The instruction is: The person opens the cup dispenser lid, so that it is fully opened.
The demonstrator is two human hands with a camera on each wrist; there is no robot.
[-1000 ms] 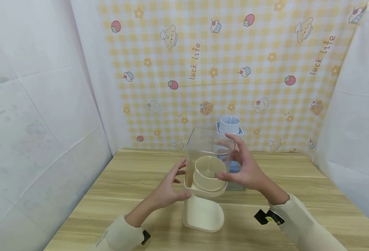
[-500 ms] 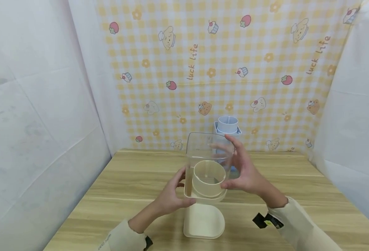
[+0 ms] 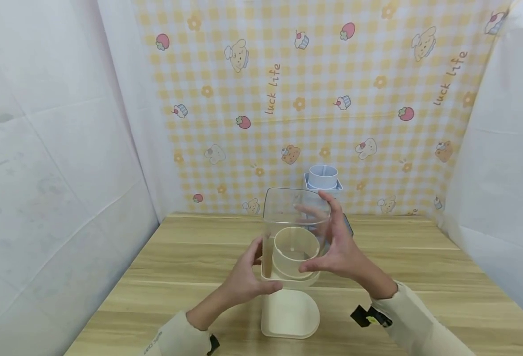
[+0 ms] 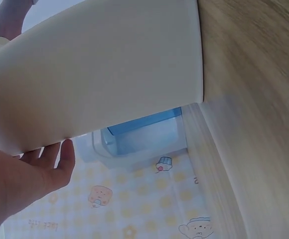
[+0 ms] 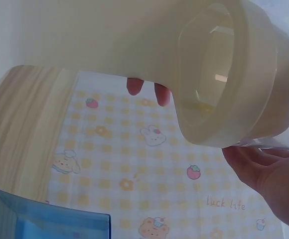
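Left hand [image 4: 22,181] is right up touching the cream stand [image 4: 109,69], with a blue bin [image 4: 147,129] and checkered cloth [image 4: 134,196] behind.

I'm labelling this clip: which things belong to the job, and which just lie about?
In the job, judging by contact:
- cream plastic round-ringed stand
- clear boxy plastic container
- left hand
- right hand

Apparently just about:
- light-blue plastic round-topped stand
- yellow checked cloth backdrop

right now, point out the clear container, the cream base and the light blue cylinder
Clear container [image 3: 283,222]: head view, upper front edge.
Cream base [image 3: 290,314]: head view, middle of its floor.
Light blue cylinder [image 3: 323,182]: head view, front wall.
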